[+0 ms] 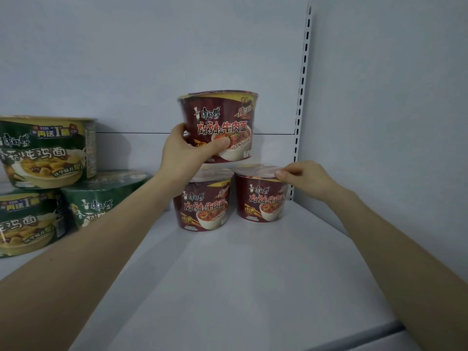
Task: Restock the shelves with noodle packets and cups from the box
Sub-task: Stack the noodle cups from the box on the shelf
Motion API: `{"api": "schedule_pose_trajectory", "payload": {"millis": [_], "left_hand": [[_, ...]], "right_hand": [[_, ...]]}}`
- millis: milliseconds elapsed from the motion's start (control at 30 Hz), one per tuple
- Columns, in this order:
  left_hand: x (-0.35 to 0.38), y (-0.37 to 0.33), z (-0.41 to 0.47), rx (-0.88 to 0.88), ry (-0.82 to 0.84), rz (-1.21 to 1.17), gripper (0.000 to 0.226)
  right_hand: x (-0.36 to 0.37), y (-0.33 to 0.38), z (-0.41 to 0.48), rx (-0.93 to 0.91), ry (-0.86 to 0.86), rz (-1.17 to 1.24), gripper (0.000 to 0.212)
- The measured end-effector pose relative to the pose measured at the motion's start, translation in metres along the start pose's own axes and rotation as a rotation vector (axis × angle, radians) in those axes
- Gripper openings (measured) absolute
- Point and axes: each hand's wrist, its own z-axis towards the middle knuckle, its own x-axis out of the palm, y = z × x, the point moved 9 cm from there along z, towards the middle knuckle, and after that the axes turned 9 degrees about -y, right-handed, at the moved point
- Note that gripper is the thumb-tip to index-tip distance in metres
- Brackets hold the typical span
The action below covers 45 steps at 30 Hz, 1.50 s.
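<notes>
Three dark red noodle cups stand at the back of the white shelf (228, 274). My left hand (184, 153) grips the lower left side of the top red cup (220, 117), which sits upright on the two below, or just above them. The lower left red cup (205, 206) is partly behind my left wrist. My right hand (301, 177) pinches the lid rim of the lower right red cup (263, 198), fingers curled over its right edge.
Three green noodle cups are stacked at the left: one on top (48, 150), one below at the far left (27, 221) and one beside it (101, 198). A slotted upright rail (301, 97) runs down the back right corner. The shelf's front edge (354, 333) lies at the bottom.
</notes>
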Motion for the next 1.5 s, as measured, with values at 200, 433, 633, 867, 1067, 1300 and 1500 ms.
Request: {"api": "schedule_pose_trajectory", "payload": {"millis": [200, 433, 633, 867, 1067, 1300, 1500], "left_hand": [[-0.001, -0.003, 0.0, -0.001, 0.003, -0.013, 0.049], [0.002, -0.001, 0.002, -0.004, 0.046, -0.017, 0.057], [0.009, -0.007, 0.002, 0.025, 0.045, -0.001, 0.069], [0.019, -0.014, -0.005, 0.021, 0.049, 0.046, 0.066], [0.012, -0.041, -0.053, 0.474, 0.044, 0.414, 0.058], [0.032, 0.013, -0.136, 0.571, 0.653, 0.591, 0.054], [0.027, 0.045, -0.153, 0.333, 0.756, 0.621, 0.071]], "right_hand": [[-0.013, 0.017, 0.008, -0.016, -0.083, 0.117, 0.037], [-0.033, 0.09, 0.017, 0.034, -0.068, 0.589, 0.059], [-0.025, 0.114, 0.021, 0.01, -0.007, 0.559, 0.073], [-0.021, 0.108, 0.026, 0.025, -0.145, 0.63, 0.078], [-0.018, 0.084, 0.032, 0.085, -0.175, 0.642, 0.081], [-0.005, 0.071, 0.036, 0.118, -0.152, 0.63, 0.079], [0.009, 0.061, 0.037, 0.145, -0.116, 0.635, 0.079]]}}
